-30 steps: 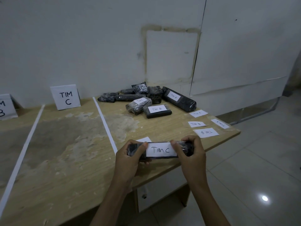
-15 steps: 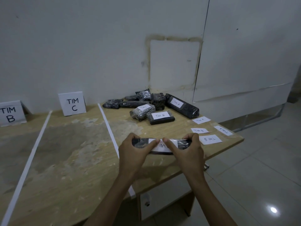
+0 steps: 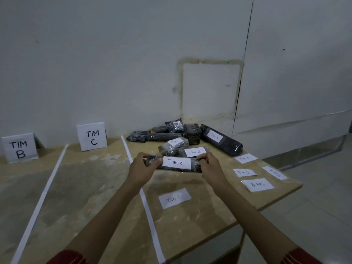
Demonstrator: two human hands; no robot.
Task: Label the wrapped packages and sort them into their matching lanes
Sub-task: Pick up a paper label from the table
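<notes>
Over a scuffed wooden table (image 3: 85, 187) divided by white tape lines (image 3: 150, 216), before a stained white wall (image 3: 114, 63), the left hand (image 3: 141, 168) and right hand (image 3: 211, 168) pinch the ends of the Tim C package (image 3: 176, 163), just right of one line.

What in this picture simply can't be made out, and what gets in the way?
Head view only:
- The held package: both ends hidden under the left hand and right hand.
- The loose slip by the far edge: writing too small and blurred.
- The rear packages: dark, overlapping; labels, if any, unseen.
- The Tim B package: near side hidden behind the held package.
</notes>
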